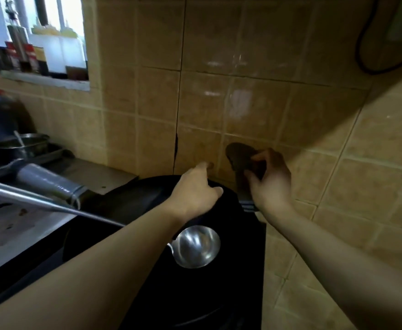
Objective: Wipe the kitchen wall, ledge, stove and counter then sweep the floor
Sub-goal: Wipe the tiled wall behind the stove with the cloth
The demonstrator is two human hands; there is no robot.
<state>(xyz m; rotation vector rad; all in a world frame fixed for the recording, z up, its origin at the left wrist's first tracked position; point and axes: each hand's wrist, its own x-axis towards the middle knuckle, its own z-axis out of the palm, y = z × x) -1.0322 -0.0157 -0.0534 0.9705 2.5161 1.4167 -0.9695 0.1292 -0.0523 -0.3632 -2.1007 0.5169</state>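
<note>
A black wok [162, 270] sits on the stove below me, with a steel ladle [196, 246] lying in it. My left hand [195, 189] grips the wok's far rim, fingers curled over the edge. My right hand [270, 179] holds a dark brown cloth or scrubber [239, 157] pressed against the tan tiled wall [219, 91], low down just behind the wok. A dark vertical crack runs down the tiles to the left of my hands.
A grey wok handle [45, 181] and a long steel ladle shaft [40, 201] cross the left side. A metal pot with a spoon [21, 145] stands on the counter. Bottles [31, 55] line the window ledge [47, 79]. A black cable [366, 44] hangs upper right.
</note>
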